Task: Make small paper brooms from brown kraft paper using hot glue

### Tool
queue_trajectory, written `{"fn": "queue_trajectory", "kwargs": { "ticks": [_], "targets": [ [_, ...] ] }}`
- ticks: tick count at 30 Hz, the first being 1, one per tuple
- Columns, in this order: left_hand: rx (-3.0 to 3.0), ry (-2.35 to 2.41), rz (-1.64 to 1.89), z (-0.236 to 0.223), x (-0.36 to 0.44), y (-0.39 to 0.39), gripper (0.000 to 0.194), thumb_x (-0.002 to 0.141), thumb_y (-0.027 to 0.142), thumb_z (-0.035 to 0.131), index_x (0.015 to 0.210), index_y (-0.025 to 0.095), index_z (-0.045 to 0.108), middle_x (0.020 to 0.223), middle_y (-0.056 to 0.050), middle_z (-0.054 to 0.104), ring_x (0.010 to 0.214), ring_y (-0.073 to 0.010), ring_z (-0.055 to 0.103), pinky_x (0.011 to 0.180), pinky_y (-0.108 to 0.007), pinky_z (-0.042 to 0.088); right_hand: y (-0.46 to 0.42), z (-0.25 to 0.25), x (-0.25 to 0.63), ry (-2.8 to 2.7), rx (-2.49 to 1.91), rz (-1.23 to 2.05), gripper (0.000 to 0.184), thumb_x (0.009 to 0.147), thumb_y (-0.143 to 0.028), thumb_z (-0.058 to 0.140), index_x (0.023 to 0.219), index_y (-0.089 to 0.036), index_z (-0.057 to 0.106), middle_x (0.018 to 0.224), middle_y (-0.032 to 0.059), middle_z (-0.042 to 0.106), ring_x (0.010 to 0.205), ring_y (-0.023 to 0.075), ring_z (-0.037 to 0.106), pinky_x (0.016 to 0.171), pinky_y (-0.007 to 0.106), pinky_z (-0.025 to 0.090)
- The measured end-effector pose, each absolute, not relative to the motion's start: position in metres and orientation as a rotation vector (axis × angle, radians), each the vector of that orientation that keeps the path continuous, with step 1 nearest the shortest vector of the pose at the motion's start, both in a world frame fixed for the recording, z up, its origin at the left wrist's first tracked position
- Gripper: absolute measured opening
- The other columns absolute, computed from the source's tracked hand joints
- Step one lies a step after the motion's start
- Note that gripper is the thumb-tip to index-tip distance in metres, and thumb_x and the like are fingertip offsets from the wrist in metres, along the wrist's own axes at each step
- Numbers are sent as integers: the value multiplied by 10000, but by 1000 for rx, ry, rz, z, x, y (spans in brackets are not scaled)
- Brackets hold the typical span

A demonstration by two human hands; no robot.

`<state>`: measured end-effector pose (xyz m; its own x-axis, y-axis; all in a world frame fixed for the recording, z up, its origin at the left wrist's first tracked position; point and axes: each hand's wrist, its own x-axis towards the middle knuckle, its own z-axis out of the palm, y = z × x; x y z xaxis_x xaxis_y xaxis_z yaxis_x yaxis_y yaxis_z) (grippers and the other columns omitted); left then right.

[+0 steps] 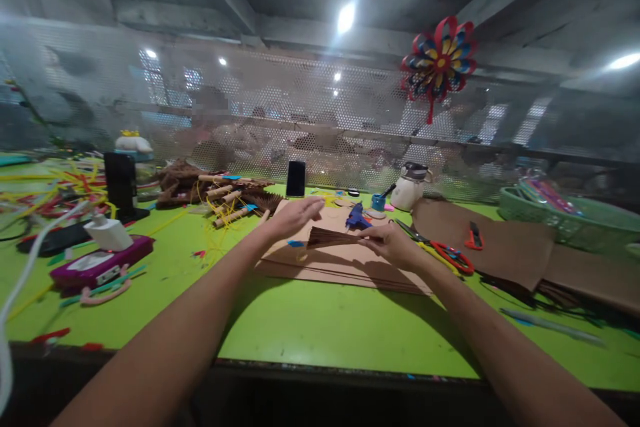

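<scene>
Paper strip, brown and tightly pleated, pinched at one end between thumb and fingers of the right hand, with its free end toward the left, above a stack of flat brown sheets near the middle of the green table; left hand with nothing visible in its grasp, fingers stretched out and slightly blurred, over the far left part of the stack, near the strip's free end; cannot tell whether touching the stack; blue scrap just beside that free end.

Beyond the strip, a blue glue gun; farther back, a small blue pot and a pale jug with dark top; upright at the rear, a dark phone.

To the right, scissors with red handles beside the stack; next to them, a large brown sheet with a red-and-black cutter on top; past it, a green basket.

To the left, bundled paper tubes amid yellow strands; nearer, a purple power strip with a white plug; high up at right, a red, blue and yellow flower-shaped ornament.
</scene>
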<state>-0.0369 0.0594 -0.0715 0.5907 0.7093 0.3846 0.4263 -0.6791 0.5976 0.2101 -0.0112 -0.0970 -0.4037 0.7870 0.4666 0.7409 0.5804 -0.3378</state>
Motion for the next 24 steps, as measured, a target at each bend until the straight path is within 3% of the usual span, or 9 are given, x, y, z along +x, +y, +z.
{"fn": "queue_trajectory", "kwargs": {
  "ticks": [5,10,15,24],
  "targets": [
    [1999,1010,1026,-75,-54,84,491,890,470,306,1015,99,602,810,-128,658,726,-195,609,626,-296,464,-10,-97,213,-2211,-1147,70,266,815,-286,537,912,-109,710,644,64,666,507,105,504,503,209,367],
    [2336,934,859,-74,-45,70,424,835,489,445,940,144,667,888,-103,678,799,-195,595,695,-286,430,-11,-95,214,-2206,-1184,32,250,817,-269,535,916,-110,702,648,60,664,518,106,506,529,214,374],
    [2609,795,623,-69,-33,48,316,742,376,597,999,204,666,944,-41,679,843,-181,576,703,-249,384,-13,-88,218,-2178,-1209,69,251,836,-295,514,872,-123,692,620,34,626,516,100,475,515,210,353],
    [2652,993,591,-70,-25,43,222,771,276,551,861,143,705,718,-39,675,632,-147,549,572,-233,356,-12,-84,226,-2095,-1185,204,292,845,-363,503,833,-133,682,526,-5,524,478,90,406,459,208,297]
  ]
}}
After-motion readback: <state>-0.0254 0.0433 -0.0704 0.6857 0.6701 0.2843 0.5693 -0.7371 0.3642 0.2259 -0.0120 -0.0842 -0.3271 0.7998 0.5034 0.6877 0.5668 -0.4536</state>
